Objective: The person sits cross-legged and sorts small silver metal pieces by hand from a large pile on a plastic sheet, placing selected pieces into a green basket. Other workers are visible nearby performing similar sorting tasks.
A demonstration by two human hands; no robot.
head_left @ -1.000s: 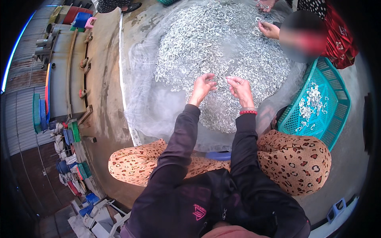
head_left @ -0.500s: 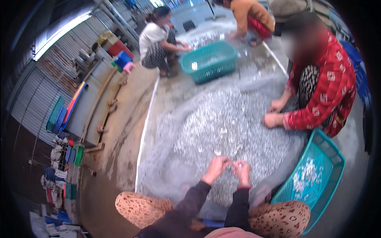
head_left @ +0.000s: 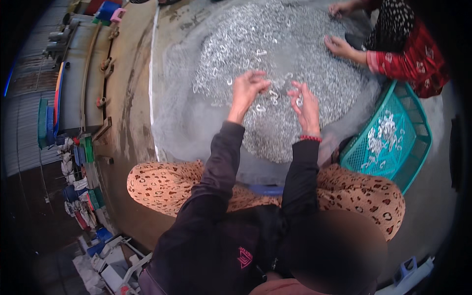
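Observation:
A broad heap of small silvery pieces (head_left: 314, 64) lies before me on a thin greyish sheet (head_left: 182, 113). Over its near part is my left hand (head_left: 248, 91), its fingers stretched toward the right, thumb apart, with nothing visible in them. My right hand (head_left: 307, 109) is raised a little to the right, fingers bent; a small white curled piece (head_left: 299, 101) shows against them and seems held there. Between the hands, several larger white curled pieces (head_left: 273, 97) stand out against the heap; whether they lie on it or are falling is unclear.
A green plastic basket (head_left: 418, 142) with white pieces stands by my right knee. Across the heap at right, a co-worker in a red patterned sleeve (head_left: 408, 64) has both hands at its edge. At left are a long metal tank (head_left: 88, 78) and stacked crates (head_left: 88, 150).
My view has tipped down toward my lap, so the far workers and far basket have left it. My hands, close together before, are now apart, and the left fingers have opened out.

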